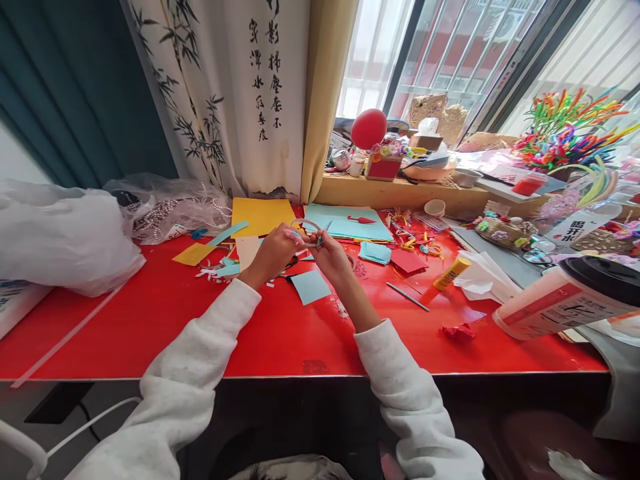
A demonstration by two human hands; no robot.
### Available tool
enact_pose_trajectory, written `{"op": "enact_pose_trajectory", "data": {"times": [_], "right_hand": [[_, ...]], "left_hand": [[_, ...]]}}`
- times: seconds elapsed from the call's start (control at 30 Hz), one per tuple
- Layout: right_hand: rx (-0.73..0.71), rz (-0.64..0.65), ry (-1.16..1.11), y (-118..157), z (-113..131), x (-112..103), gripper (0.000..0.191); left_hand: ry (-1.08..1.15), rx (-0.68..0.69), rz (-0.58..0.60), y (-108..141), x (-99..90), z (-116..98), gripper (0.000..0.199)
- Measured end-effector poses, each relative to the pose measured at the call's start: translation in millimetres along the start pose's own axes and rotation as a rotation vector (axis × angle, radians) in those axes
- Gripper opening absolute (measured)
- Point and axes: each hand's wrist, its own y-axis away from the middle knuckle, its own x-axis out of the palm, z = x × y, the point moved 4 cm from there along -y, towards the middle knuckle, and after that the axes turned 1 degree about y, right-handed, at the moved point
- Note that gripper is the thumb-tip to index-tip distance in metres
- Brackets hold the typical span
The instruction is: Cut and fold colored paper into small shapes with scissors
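Observation:
Above the middle of the red table (pixel 165 327), both hands hold a thin pale ring (pixel 300 222) that looks like a narrow roll of tape. My left hand (pixel 274 251) is closed on its left side, with a small pink and blue bit at the fingertips. My right hand (pixel 328 255) pinches its right side, and a small pointed bluish scrap (pixel 326 229) sticks up from the fingers. Below the hands lies a light blue paper square (pixel 311 287). Another tape roll (pixel 353 261) is partly hidden behind my right wrist.
Yellow paper (pixel 263 217) and light blue sheets (pixel 345 230) lie at the back. On the right are a pen (pixel 407 297), a glue stick (pixel 452 273), red paper (pixel 409 260) and a large lidded cup (pixel 570 297). A white plastic bag (pixel 65 233) stands left.

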Motion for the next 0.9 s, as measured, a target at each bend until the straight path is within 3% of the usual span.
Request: {"op": "enact_pose_trajectory", "data": {"times": [0.1, 0.23, 0.4, 0.57, 0.77, 0.9], "right_hand": [[0.04, 0.035, 0.204, 3, 12, -9, 0.014], [-0.085, 0.016, 0.433, 9, 40, -22, 0.011], [-0.027, 0.44, 0.89, 23, 37, -3, 0.02], [-0.076, 0.442, 0.855, 28, 36, 5, 0.027], [-0.1, 0.421, 0.883, 25, 36, 2, 0.027], [-0.137, 0.433, 0.928, 23, 33, 4, 0.029]], "left_hand": [[0.035, -0.061, 0.032, -2, -3.3, 10, 0.023], [0.165, -0.142, 0.046, -4, -6.2, 8, 0.017], [0.33, -0.225, 0.033, -2, -7.3, 3, 0.015], [0.496, -0.278, 0.09, -2, -6.9, -1, 0.03], [0.461, -0.196, -0.065, -3, -6.0, -7, 0.022], [0.408, -0.214, -0.124, -2, -4.7, -5, 0.021]]}}
